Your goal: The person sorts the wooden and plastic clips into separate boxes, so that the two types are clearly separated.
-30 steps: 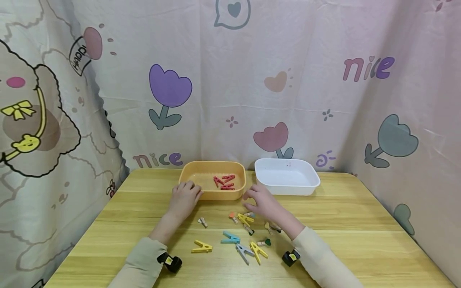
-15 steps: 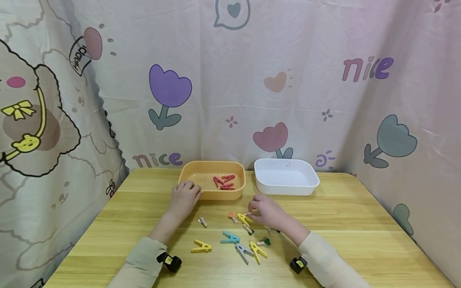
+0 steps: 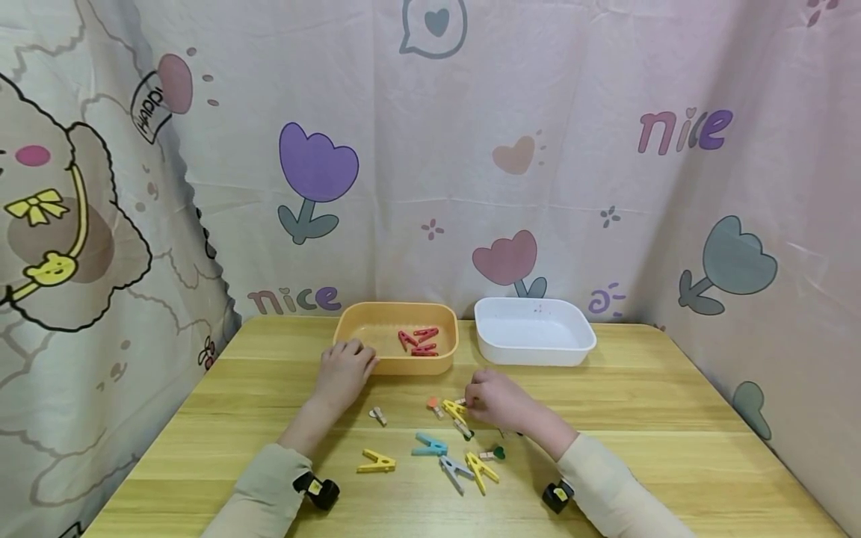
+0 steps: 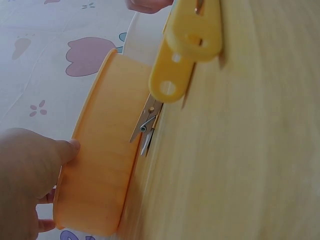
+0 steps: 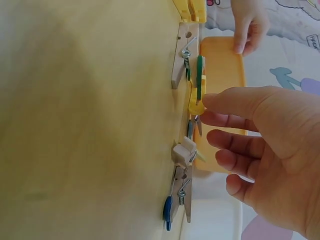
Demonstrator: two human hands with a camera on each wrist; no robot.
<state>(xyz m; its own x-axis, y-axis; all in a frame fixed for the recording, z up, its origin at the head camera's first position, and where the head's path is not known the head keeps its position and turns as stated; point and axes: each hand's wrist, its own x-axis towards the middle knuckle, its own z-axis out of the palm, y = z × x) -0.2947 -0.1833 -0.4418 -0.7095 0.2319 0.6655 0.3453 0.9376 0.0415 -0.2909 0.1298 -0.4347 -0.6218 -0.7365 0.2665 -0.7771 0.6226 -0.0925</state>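
Observation:
My left hand (image 3: 344, 373) grips the near left rim of the orange-yellow plastic bin (image 3: 410, 366); in the left wrist view its thumb lies on the wall. Several red clothespins (image 3: 425, 349) lie inside. My right hand (image 3: 501, 400) is low over the table, thumb and index fingertips pinching at a small wooden clothespin (image 3: 460, 402) beside a yellow clothespin (image 3: 452, 412). In the right wrist view the fingertips partly cover that small pin, and its other fingers are bent. Near them lie a wooden pin with a green heart (image 3: 491, 453) and one with an orange top (image 3: 434, 406).
A white bin (image 3: 534, 355) stands right of the orange-yellow one. Nearer on the wooden table (image 3: 222, 463) lie a blue clothespin (image 3: 430, 444), a grey one (image 3: 454, 472), yellow ones (image 3: 481, 472) and a small wooden one (image 3: 379, 416). A printed curtain (image 3: 430, 149) hangs behind.
My right hand has come down and toward me from beside the orange-yellow bin to the small wooden clothespin, its fingers closing in. My left hand has stayed on the bin.

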